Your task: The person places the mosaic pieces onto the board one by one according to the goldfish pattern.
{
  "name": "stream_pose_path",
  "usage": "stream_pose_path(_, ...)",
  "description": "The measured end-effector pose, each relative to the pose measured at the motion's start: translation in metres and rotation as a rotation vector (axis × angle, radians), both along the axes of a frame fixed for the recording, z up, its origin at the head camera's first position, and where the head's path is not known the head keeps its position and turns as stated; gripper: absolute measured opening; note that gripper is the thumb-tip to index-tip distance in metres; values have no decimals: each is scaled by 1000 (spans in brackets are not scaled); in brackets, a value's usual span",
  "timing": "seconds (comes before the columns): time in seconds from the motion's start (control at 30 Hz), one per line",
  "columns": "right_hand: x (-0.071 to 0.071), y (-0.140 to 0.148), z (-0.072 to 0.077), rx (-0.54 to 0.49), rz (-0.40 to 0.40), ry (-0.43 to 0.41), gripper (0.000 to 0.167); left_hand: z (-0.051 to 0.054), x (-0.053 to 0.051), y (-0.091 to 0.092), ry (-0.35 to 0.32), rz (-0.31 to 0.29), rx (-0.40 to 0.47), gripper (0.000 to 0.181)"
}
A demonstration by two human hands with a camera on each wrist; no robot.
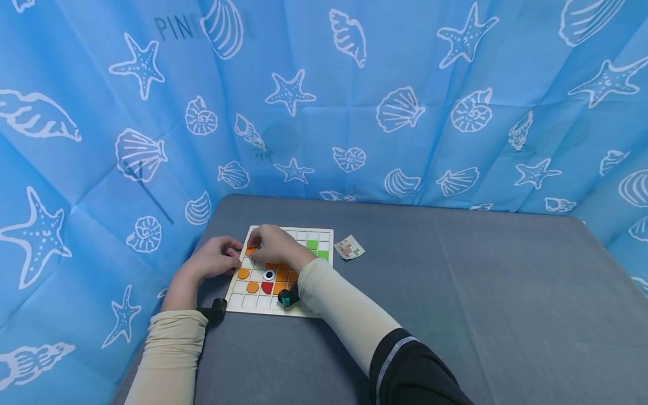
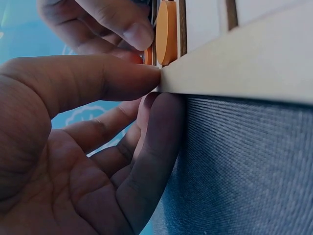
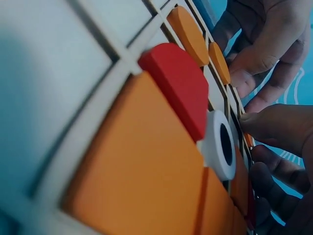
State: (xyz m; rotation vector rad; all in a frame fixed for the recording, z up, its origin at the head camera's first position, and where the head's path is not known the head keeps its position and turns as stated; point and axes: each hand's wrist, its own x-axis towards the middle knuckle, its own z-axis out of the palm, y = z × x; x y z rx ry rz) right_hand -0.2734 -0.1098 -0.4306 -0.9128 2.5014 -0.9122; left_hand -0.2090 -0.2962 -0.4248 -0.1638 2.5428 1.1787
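A white gridded board with a pale wooden frame lies on the grey table. My left hand grips its left edge, thumb against the frame and fingers low beside the cloth. Over the board's upper left, my right hand pinches an orange piece at a cell; the fingers mostly hide its shape. Two orange discs sit in nearby cells. A red rounded piece, a white-and-black eye piece and orange square pieces fill other cells. Two green squares show at the right.
A small card with a printed grid lies just right of the board. The grey cloth-covered table stretches to the right. A blue curtain with white shells and starfish hangs behind and at the left.
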Motion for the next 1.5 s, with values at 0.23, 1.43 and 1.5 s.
stream_pose_path(0.23,0,22,11,-40,38,19,18,-2,-1,2,-6,8,-3,48)
stream_pose_path(1.43,72,327,21,-92,-312,325,23,2,-6,-19,70,-44,-81,51)
stream_pose_path(1.5,71,330,24,-72,-330,334,25,2,-6,-19,77,-52,-107,50)
